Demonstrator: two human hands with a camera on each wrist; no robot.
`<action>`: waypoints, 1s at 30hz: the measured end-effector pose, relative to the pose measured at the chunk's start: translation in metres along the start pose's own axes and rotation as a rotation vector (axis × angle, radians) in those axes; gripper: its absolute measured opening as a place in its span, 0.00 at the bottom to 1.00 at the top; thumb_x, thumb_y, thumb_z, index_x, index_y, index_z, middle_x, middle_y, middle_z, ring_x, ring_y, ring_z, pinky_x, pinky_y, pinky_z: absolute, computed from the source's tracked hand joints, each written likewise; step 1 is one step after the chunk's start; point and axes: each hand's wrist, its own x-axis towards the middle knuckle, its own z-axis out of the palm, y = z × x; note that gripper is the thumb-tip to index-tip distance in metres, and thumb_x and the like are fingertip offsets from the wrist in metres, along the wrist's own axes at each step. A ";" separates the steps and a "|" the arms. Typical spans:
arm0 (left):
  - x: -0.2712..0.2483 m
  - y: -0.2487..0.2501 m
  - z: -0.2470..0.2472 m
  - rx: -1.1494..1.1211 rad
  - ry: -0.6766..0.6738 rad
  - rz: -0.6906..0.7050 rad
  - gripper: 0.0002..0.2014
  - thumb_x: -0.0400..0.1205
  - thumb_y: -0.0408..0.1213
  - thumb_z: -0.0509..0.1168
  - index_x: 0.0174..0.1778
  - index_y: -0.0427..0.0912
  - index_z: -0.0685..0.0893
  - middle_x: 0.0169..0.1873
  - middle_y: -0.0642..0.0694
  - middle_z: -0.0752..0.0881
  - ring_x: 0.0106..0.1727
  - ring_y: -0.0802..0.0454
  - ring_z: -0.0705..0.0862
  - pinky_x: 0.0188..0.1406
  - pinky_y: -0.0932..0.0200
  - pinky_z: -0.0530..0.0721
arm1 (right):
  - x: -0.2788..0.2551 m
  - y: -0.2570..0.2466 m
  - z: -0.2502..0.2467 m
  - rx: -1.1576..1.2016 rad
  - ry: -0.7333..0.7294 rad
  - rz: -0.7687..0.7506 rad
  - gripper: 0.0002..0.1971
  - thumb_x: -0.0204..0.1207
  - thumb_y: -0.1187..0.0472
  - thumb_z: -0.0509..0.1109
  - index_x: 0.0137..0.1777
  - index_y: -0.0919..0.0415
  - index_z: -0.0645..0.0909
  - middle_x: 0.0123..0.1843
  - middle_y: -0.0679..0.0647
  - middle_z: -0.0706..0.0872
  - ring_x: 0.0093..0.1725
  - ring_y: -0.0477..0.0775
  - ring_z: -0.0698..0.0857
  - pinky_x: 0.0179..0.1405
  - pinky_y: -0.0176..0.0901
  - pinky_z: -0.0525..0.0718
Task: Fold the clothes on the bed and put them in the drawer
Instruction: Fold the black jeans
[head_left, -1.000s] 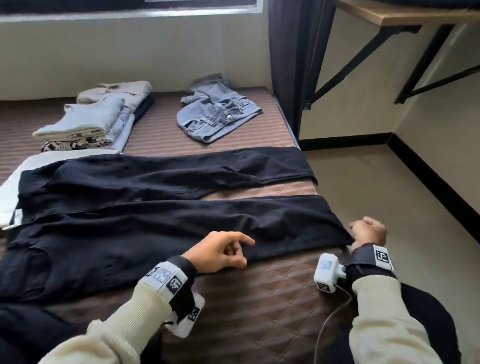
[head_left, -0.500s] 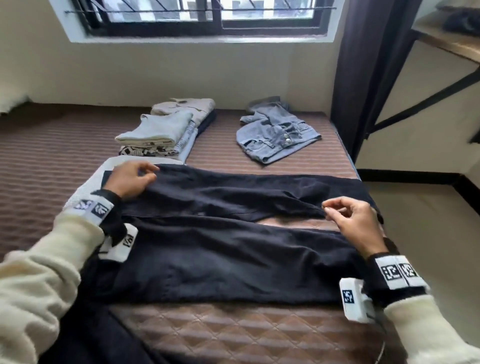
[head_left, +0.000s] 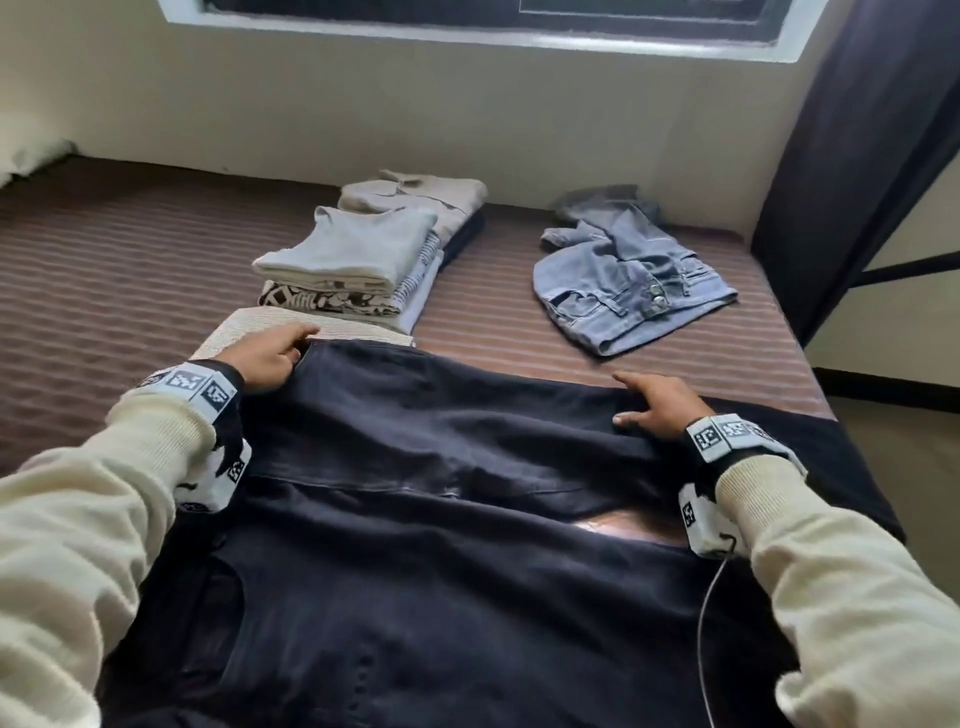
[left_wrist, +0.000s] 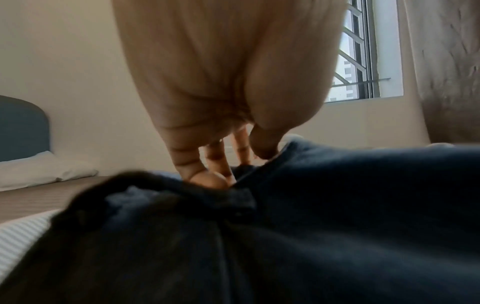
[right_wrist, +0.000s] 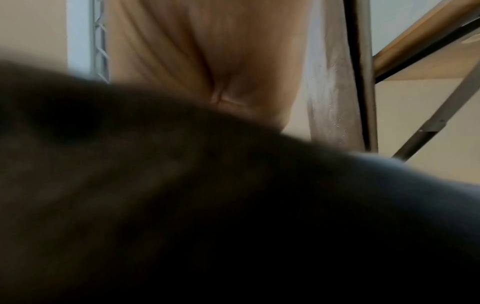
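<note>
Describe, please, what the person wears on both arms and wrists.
Left sleeve and right sleeve are cream with ribbed cuffs. Left wristband and right wristband are black with white marker panels. Left box and right box beneath are white; a cable leaves the right one.

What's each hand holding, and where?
Left hand pinches the black trousers at their far waist corner. Right hand lies on the far leg's edge; grip unclear.
</note>
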 end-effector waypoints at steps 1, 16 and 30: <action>0.005 -0.002 0.003 0.006 -0.031 -0.001 0.25 0.84 0.22 0.56 0.80 0.35 0.67 0.78 0.36 0.69 0.79 0.40 0.67 0.77 0.58 0.59 | 0.007 0.004 0.002 -0.004 0.017 -0.010 0.28 0.70 0.58 0.80 0.71 0.63 0.80 0.68 0.64 0.84 0.68 0.61 0.81 0.67 0.44 0.73; 0.017 -0.003 0.002 0.120 0.386 0.033 0.15 0.71 0.22 0.68 0.53 0.33 0.87 0.52 0.27 0.86 0.57 0.29 0.82 0.59 0.42 0.79 | 0.018 0.000 -0.017 0.387 0.372 0.164 0.03 0.82 0.68 0.63 0.48 0.62 0.77 0.37 0.66 0.85 0.20 0.58 0.82 0.10 0.37 0.77; -0.130 0.049 -0.045 -0.270 0.891 0.082 0.14 0.68 0.19 0.66 0.44 0.37 0.90 0.45 0.37 0.86 0.48 0.43 0.83 0.51 0.67 0.73 | -0.168 -0.008 -0.049 0.252 0.968 -0.179 0.11 0.64 0.67 0.84 0.42 0.69 0.86 0.41 0.63 0.84 0.43 0.63 0.83 0.50 0.25 0.71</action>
